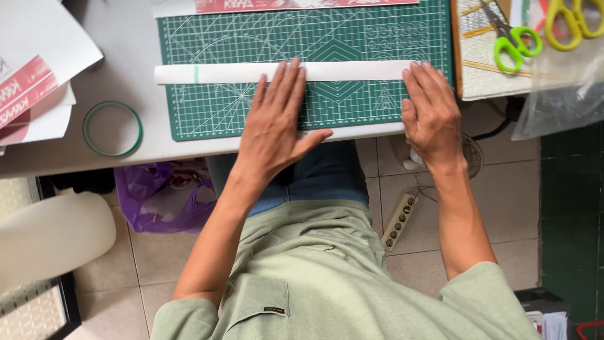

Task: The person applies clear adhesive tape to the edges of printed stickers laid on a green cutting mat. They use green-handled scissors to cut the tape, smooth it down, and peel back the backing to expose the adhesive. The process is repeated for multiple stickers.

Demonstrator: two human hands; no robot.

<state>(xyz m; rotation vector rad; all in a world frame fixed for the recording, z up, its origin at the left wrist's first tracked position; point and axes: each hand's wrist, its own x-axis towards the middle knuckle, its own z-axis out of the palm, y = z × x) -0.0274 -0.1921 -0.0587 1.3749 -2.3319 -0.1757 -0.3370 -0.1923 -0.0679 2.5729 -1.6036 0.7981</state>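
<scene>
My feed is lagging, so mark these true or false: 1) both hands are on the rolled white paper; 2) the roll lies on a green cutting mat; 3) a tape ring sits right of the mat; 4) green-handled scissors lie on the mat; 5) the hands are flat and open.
1) True: the left hand and right hand both rest fingers on the rolled white paper.
2) True: it lies across the green cutting mat.
3) False: the tape ring sits left of the mat.
4) False: the green-handled scissors lie on a board right of the mat.
5) True: the fingers are spread flat.
</scene>
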